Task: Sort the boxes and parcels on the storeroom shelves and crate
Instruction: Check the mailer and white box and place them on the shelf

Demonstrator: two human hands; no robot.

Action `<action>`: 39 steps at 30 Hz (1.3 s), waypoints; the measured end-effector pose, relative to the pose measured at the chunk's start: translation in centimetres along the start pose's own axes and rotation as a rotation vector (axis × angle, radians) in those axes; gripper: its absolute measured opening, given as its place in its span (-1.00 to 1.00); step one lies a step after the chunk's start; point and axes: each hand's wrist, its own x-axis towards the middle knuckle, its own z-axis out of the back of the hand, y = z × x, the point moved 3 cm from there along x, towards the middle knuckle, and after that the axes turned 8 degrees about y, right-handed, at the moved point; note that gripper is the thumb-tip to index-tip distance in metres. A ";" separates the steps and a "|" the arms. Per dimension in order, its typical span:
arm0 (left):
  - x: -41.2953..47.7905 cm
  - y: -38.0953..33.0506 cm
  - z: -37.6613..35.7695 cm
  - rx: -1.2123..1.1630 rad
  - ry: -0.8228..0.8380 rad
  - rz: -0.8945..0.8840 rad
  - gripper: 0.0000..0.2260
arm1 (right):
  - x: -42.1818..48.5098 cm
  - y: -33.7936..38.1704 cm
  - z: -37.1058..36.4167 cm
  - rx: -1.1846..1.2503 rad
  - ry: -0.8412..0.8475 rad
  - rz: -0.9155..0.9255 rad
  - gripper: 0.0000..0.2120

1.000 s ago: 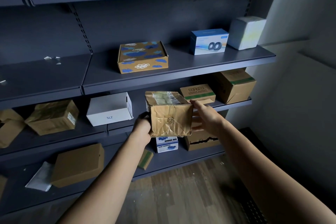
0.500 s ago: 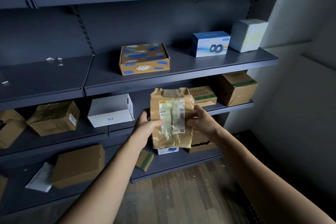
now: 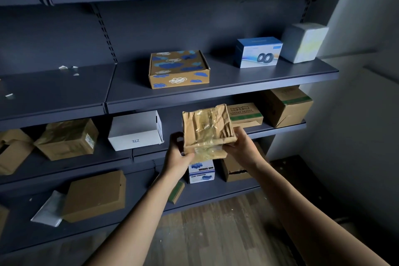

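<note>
A crumpled brown parcel [image 3: 207, 129] wrapped in clear tape is held in the air in front of the lower shelf [image 3: 280, 129]. My left hand [image 3: 178, 157] grips its lower left edge. My right hand [image 3: 241, 147] grips its lower right corner. A white ZTE box [image 3: 136, 130] sits on that shelf to the left. A brown box with green print [image 3: 245, 113] and a larger brown carton [image 3: 287, 106] sit behind and to the right of the parcel.
A cloud-painted box [image 3: 179, 69], a blue speaker box [image 3: 258, 52] and a white box [image 3: 303, 42] stand on the shelf above. Taped brown parcels [image 3: 67, 138] lie at left. The bottom shelf holds a flat brown box [image 3: 95, 195], a white mailer [image 3: 48, 209] and a blue-white box [image 3: 201, 171].
Both hands have turned the parcel over: the labelled face seen half a second ago has rotated away and a taped brown face now shows. The parcel sits slightly higher.
</note>
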 end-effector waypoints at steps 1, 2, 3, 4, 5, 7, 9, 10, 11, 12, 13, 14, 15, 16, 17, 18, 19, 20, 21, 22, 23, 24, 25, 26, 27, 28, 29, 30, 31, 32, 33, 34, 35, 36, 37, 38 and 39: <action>0.2 0.4 0.3 -0.026 0.004 0.021 -0.54 | 0.1 0.0 -0.4 0.014 0.004 -0.009 -0.68; 0.3 0.9 0.6 -0.053 0.015 0.041 -0.61 | 0.3 0.0 -0.8 0.041 0.006 -0.014 -0.68; 0.5 1.4 0.9 -0.070 0.027 0.062 -0.68 | 0.5 0.0 -1.1 0.051 0.007 -0.023 -0.69; 0.7 1.9 1.2 -0.085 0.037 0.078 -0.76 | 0.6 -0.1 -1.6 0.063 0.008 -0.030 -0.70; 0.9 2.5 1.6 -0.093 0.045 0.092 -0.82 | 0.6 0.0 -2.0 0.057 0.010 -0.045 -0.71; 1.3 3.4 2.1 -0.104 0.053 0.117 -0.88 | 0.8 0.1 -3.1 0.042 0.025 -0.070 -0.68; 1.9 4.0 2.7 -0.131 0.049 0.170 -0.91 | 0.9 0.2 -4.2 -0.003 0.042 -0.092 -0.66; 2.3 4.1 3.0 -0.145 0.046 0.200 -0.92 | 1.0 0.1 -4.7 -0.022 0.052 -0.109 -0.66; 2.8 4.3 3.2 -0.155 0.040 0.231 -0.93 | 1.0 0.0 -5.2 -0.044 0.061 -0.135 -0.65; 3.2 4.3 3.5 -0.163 0.031 0.255 -0.92 | 1.1 -0.3 -5.6 -0.055 0.064 -0.164 -0.64; 3.8 4.3 3.8 -0.169 0.020 0.268 -0.89 | 1.0 -0.5 -5.9 -0.051 0.063 -0.205 -0.61; 4.3 4.2 4.0 -0.165 0.012 0.272 -0.86 | 1.0 -1.0 -6.1 -0.032 0.056 -0.253 -0.58; 4.9 4.3 4.0 -0.153 0.010 0.272 -0.83 | 1.0 -1.3 -6.3 -0.006 0.054 -0.313 -0.56; 5.4 4.1 4.0 -0.131 0.011 0.268 -0.80 | 1.0 -1.7 -6.4 0.022 0.065 -0.378 -0.56; 6.0 4.0 3.9 -0.108 0.011 0.262 -0.78 | 1.0 -2.1 -6.5 0.059 0.094 -0.446 -0.57; 6.6 3.9 3.7 -0.086 0.008 0.257 -0.77 | 1.3 -2.6 -6.7 0.104 0.129 -0.501 -0.59; 7.3 3.9 3.4 -0.073 -0.003 0.253 -0.77 | 1.8 -3.0 -6.7 0.143 0.160 -0.532 -0.61; 8.0 3.8 3.1 -0.070 -0.025 0.249 -0.77 | 2.6 -3.4 -6.7 0.169 0.173 -0.545 -0.62; 8.7 3.8 2.8 -0.084 -0.048 0.255 -0.77 | 3.6 -3.9 -6.6 0.173 0.165 -0.554 -0.62; 9.3 3.8 2.4 -0.099 -0.063 0.273 -0.77 | 4.7 -4.3 -6.3 0.171 0.146 -0.561 -0.61; 10.0 4.0 2.0 -0.115 -0.056 0.295 -0.77 | 5.9 -4.7 -6.1 0.166 0.124 -0.563 -0.61; 10.6 4.1 1.5 -0.126 -0.032 0.316 -0.76 | 7.1 -5.1 -5.8 0.167 0.107 -0.556 -0.60; 11.3 4.4 1.0 -0.138 0.001 0.335 -0.73 | 8.3 -5.7 -5.7 0.171 0.102 -0.545 -0.56; 11.9 4.6 0.5 -0.147 0.037 0.349 -0.68 | 9.5 -6.4 -5.5 0.185 0.100 -0.537 -0.51; 12.4 5.0 0.0 -0.146 0.069 0.366 -0.60 | 10.7 -7.1 -5.3 0.208 0.101 -0.529 -0.47; 13.0 5.2 -0.5 -0.136 0.094 0.380 -0.55 | 11.8 -7.7 -5.2 0.229 0.105 -0.516 -0.46; 13.7 5.4 -0.8 -0.142 0.103 0.394 -0.51 | 12.8 -8.1 -5.1 0.227 0.109 -0.512 -0.48; 14.3 5.6 -1.1 -0.158 0.099 0.417 -0.50 | 13.8 -8.2 -5.1 0.210 0.120 -0.507 -0.51; 15.1 6.0 -1.3 -0.177 0.085 0.444 -0.50 | 14.7 -8.5 -5.2 0.176 0.138 -0.504 -0.54; 15.8 6.3 -1.4 -0.181 0.066 0.459 -0.50 | 15.5 -8.9 -5.3 0.136 0.154 -0.506 -0.56; 16.6 6.7 -1.5 -0.184 0.048 0.465 -0.52 | 16.2 -9.3 -5.4 0.099 0.171 -0.517 -0.57; 17.1 6.9 -1.6 -0.174 0.031 0.459 -0.53 | 16.9 -9.9 -5.6 0.069 0.189 -0.524 -0.57; 17.6 7.3 -1.6 -0.171 0.005 0.456 -0.54 | 17.5 -10.2 -5.6 0.033 0.213 -0.527 -0.57; 18.1 7.7 -1.7 -0.175 -0.015 0.453 -0.55 | 18.3 -10.8 -5.8 0.009 0.238 -0.527 -0.58; 18.6 8.3 -1.9 -0.191 -0.040 0.457 -0.58 | 18.9 -11.0 -5.8 -0.004 0.249 -0.524 -0.60; 18.9 8.7 -2.1 -0.218 -0.050 0.469 -0.63 | 19.4 -11.1 -5.9 -0.004 0.253 -0.531 -0.62; 19.3 9.0 -2.3 -0.245 -0.047 0.474 -0.69 | 19.9 -11.4 -5.9 -0.012 0.260 -0.534 -0.64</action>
